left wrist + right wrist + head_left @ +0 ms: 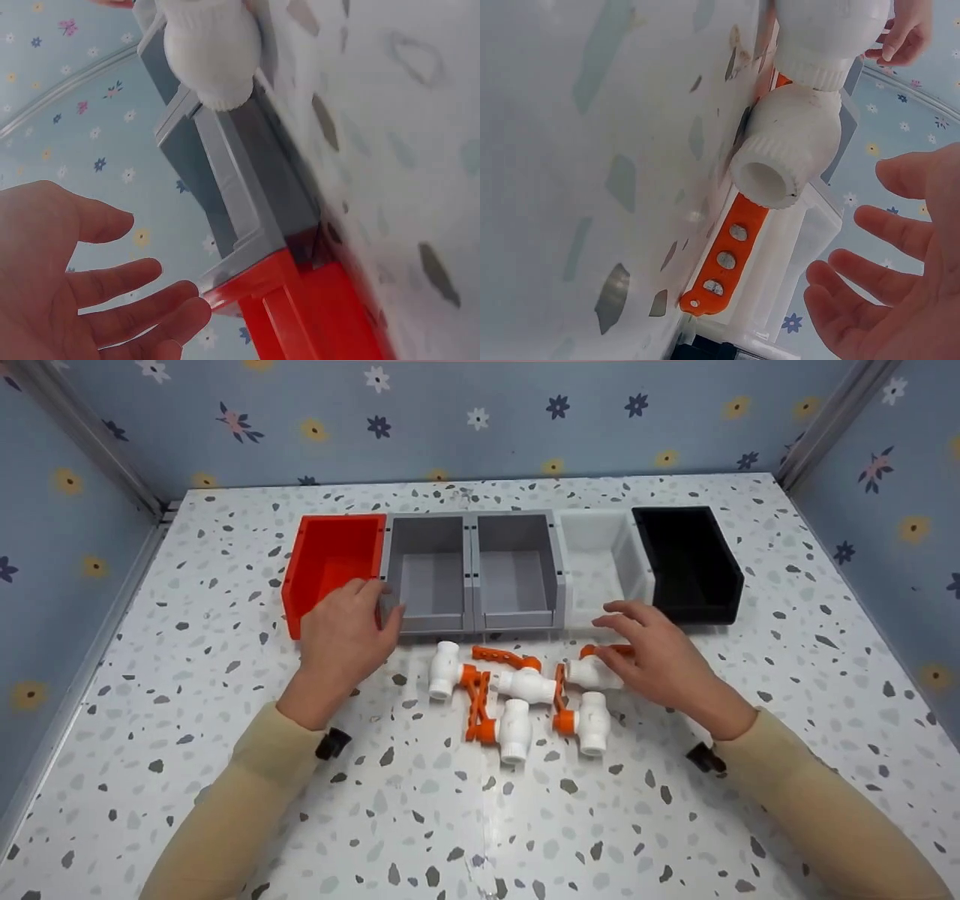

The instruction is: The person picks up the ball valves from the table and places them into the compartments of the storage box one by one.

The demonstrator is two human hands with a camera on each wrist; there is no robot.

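Several white plastic ball valves with orange lever handles lie in a loose cluster on the table, one of them upright-looking at the left [445,671]. My left hand [349,634] hovers over the front of the red bin [292,585] and the edge of the grey bin beside it. Its fingers are relaxed and hold nothing, as the left wrist view also shows. Above the back right ball valve [585,673] is my right hand [664,664], covering part of it. In the right wrist view a gap separates the loosely spread fingers from that valve [795,135] and its orange handle [726,259].
Behind the valves stands a row of bins: red, a left grey bin [427,622], a right grey bin [517,620], a white bin [641,577] and a black bin [697,615]. Flower-patterned panels [480,442] enclose the speckled table [420,825] at the back and sides.
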